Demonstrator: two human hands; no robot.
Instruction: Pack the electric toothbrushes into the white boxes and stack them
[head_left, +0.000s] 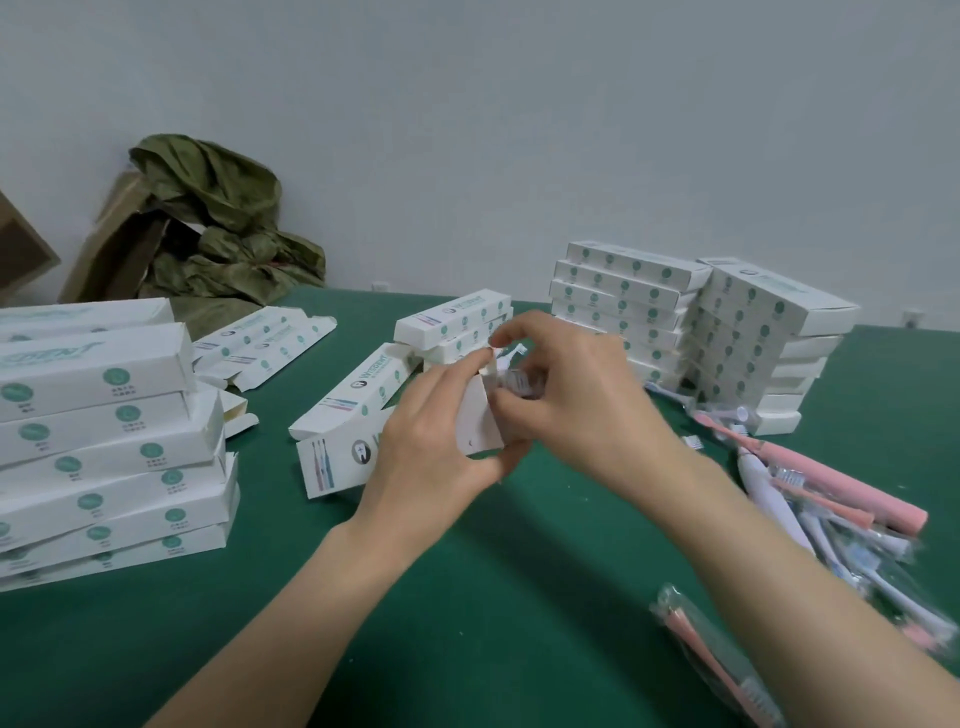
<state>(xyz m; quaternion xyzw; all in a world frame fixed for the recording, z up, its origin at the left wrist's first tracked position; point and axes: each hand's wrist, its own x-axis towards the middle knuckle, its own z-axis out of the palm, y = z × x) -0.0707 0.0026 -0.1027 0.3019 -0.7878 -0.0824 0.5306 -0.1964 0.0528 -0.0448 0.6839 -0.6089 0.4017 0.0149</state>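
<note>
The green bench carries everything. On its left edge sits the left stack of white boxes, and toward the back right is the right stack, taller and built in two columns. Between them lie loose boxes, some with end flaps open. A heap of brushes, pink and white and partly in clear wrap, lies at the right, just in front of the right stack.

Above the middle of the bench, the box being filled is held clear of the surface with its open end up. The left hand grips it from below and behind, fingers curled round its body. The right hand is bunched at the mouth, fingertips pinching the wrapped brush, whose end shows above the opening; how deep it sits I cannot tell.

This looks like the insertion step, with closing yet to come. The next move likely calls for pushing the brush fully below the rim, then tucking the flap without creasing it, before laying the box square on a stack.
</note>
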